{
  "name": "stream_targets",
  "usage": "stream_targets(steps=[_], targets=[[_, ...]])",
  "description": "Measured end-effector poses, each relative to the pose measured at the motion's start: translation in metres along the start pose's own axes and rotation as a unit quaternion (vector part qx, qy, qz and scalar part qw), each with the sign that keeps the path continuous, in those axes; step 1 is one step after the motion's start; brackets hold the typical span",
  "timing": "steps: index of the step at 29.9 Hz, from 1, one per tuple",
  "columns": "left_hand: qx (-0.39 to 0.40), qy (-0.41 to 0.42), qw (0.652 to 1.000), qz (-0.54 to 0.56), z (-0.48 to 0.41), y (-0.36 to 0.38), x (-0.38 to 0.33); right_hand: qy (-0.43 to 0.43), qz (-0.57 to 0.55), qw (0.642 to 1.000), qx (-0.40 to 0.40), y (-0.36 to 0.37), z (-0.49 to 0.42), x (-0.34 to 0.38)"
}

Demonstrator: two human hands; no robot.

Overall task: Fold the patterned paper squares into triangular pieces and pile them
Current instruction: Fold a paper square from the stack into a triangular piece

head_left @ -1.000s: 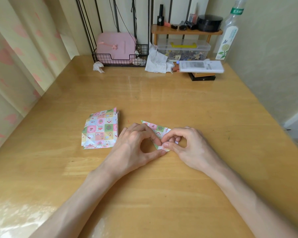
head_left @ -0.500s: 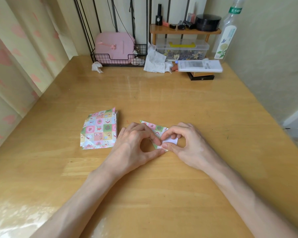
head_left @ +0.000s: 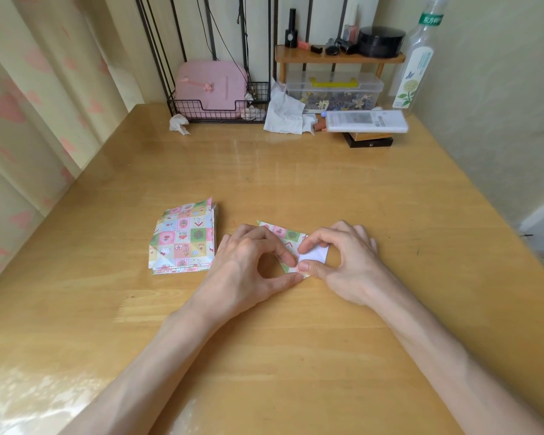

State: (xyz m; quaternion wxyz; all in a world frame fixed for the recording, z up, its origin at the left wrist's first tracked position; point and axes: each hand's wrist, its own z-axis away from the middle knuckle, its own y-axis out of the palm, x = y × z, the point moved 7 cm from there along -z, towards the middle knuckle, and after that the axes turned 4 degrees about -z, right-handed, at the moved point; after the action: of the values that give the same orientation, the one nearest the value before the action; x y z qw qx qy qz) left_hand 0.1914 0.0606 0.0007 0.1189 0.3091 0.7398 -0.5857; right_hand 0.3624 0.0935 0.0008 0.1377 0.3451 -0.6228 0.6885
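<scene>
Folding paper piece (head_left: 283, 238) on table (head_left: 296, 340), near stack (head_left: 184, 238), not touching it. Left hand (head_left: 248, 262): thumb, forefinger curled, tips pinning near corner. Right hand (head_left: 349, 262): thumb, forefinger pinching white flap (head_left: 314, 254). Advice: align edges first, hold corner pinned, then crease outward from point.

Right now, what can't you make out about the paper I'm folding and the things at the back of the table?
Head view only.
Folded paper: left hand and right hand cover its near edges, hiding the full outline.
Paper stack: sheets too thin to count.
White box: print blurred, unreadable.
Bottle: top cut off by the upper frame edge.
</scene>
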Motion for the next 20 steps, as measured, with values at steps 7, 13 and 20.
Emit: stream_targets(steps=[7,13,20], targets=[[-0.004,-0.003,1.0,-0.009,-0.0004,-0.0007,-0.0006,-0.005,-0.027,1.0,0.015,-0.0007,0.001,-0.0011],[0.001,-0.011,1.0,-0.003,-0.0004,-0.0002,-0.0007,-0.013,0.019,1.0,-0.002,0.0012,0.0026,0.0034],[0.018,-0.014,1.0,-0.001,0.001,-0.0027,0.0015,-0.008,0.019,1.0,0.0,0.0005,0.0022,0.0021]])
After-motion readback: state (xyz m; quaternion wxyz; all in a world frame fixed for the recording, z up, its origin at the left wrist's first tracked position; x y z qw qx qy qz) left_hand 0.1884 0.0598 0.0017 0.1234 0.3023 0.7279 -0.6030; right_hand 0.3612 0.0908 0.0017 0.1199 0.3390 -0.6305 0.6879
